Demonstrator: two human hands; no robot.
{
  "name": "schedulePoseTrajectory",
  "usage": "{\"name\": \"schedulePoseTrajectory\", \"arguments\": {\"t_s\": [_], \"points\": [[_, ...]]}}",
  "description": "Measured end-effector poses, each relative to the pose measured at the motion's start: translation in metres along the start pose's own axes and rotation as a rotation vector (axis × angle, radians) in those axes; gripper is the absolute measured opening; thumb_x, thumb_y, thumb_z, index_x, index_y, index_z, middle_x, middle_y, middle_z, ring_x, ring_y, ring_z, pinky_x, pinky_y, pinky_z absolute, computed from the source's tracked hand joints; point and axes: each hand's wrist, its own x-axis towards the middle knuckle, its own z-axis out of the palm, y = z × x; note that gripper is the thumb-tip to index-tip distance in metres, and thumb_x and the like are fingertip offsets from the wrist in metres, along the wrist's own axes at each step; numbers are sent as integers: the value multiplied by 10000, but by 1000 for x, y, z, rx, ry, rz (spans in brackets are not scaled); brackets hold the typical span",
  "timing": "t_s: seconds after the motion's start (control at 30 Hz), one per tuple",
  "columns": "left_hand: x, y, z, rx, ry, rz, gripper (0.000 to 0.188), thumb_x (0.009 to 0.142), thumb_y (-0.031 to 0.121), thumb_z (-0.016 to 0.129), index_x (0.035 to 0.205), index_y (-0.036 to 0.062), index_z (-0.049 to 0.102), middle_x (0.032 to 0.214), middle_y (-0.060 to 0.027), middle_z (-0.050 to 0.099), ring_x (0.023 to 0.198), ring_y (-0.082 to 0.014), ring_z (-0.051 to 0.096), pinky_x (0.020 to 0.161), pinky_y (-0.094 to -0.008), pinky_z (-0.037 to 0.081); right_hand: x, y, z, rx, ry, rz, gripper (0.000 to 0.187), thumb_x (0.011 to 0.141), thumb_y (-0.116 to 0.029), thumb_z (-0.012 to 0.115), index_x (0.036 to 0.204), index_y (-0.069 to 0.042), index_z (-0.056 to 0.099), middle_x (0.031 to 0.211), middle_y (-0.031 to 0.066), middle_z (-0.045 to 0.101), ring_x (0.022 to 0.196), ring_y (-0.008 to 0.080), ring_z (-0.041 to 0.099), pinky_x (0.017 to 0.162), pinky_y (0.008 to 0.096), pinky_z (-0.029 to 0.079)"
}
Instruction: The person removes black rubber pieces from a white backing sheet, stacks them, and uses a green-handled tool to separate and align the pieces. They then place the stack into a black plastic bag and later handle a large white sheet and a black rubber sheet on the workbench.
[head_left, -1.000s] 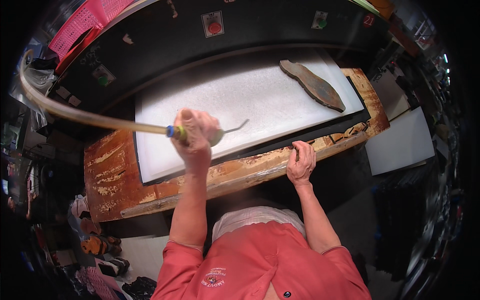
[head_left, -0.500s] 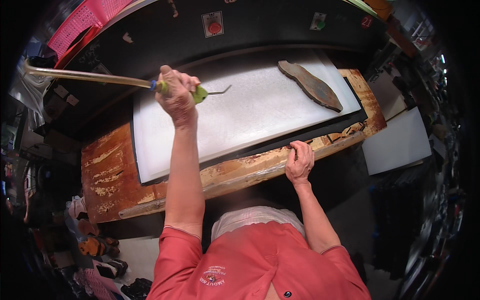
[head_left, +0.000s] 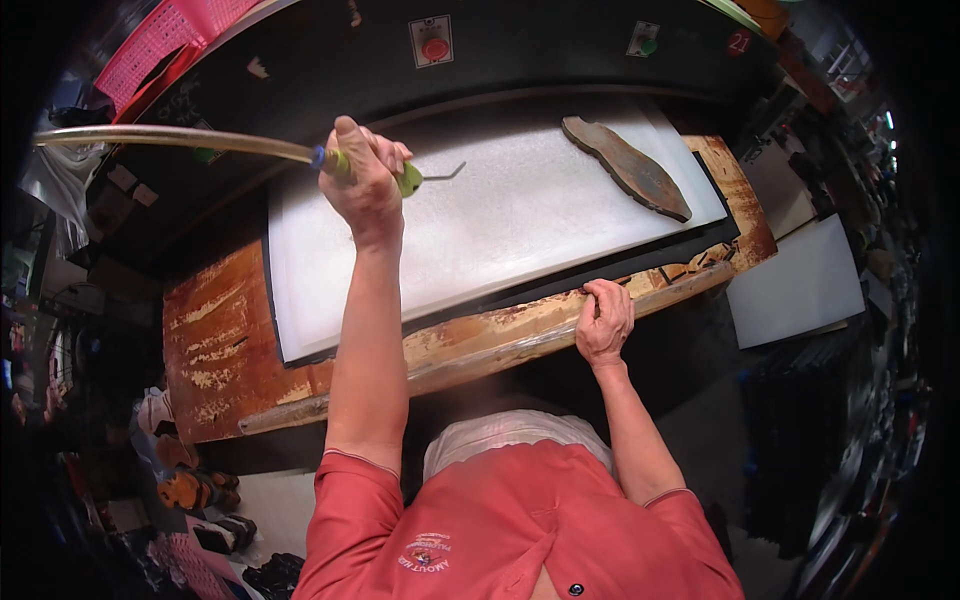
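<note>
My left hand (head_left: 365,195) is closed round a green air blow gun (head_left: 411,180), raised over the left part of a white board (head_left: 470,235). The gun's thin bent nozzle points right, and a clear yellowish hose (head_left: 200,138) runs from it to the left. On the right of the board lies a brown, sole-shaped cutting die (head_left: 632,172), apart from both hands. My right hand (head_left: 605,322) has its fingers curled over the front edge of the wooden table (head_left: 480,368).
A black machine front with a red button (head_left: 434,50) and a green button (head_left: 648,46) stands behind the board. A pink basket (head_left: 160,55) is at the far left. White sheets (head_left: 800,285) lie to the right of the table. Dark scraps (head_left: 690,265) lie along its front edge.
The hose has swung and lifted slightly at its left end. My left hand and the blow gun shift a little up and right. My right hand stays at the table edge.
</note>
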Motion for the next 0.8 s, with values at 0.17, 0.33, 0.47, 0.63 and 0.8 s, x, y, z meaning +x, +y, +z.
{"name": "schedulePoseTrajectory", "arguments": {"t_s": [0.17,0.33,0.47,0.63,0.8], "points": [[24,-15,18,-142,39,-61,360,1085,353,567,824,114,505,625,11,519,543,-93,559,613,-323,573,1,0,1,-20,8,-30,165,840,-39,625,983,-86,693,1041,80,706,1009,310,648,877,432,479],[23,-24,52,-197,26,-130,380,1089,360,553,811,107,497,618,10,517,537,-88,561,590,-308,568,0,0,1,-25,7,-31,155,841,-51,627,978,-80,693,1033,86,706,1009,312,647,885,434,477],[10,-23,69,-197,-18,-153,398,1103,406,511,817,128,510,600,26,495,544,-95,552,620,-328,573,0,0,1,-24,2,-28,154,839,-52,626,973,-84,695,1031,80,708,1007,312,646,886,434,476],[-8,-23,78,-185,-32,-212,427,1101,412,512,776,136,492,572,29,468,533,-87,543,614,-324,572,0,1,1,-19,-2,-19,152,840,-53,621,966,-88,698,1027,74,710,1003,310,647,880,434,477],[-15,-31,67,-147,-36,-217,432,1098,416,515,766,139,497,574,29,480,537,-84,546,610,-322,574,0,0,0,-14,-8,2,145,840,-59,616,954,-89,701,1013,73,709,991,309,649,877,434,478]]}}
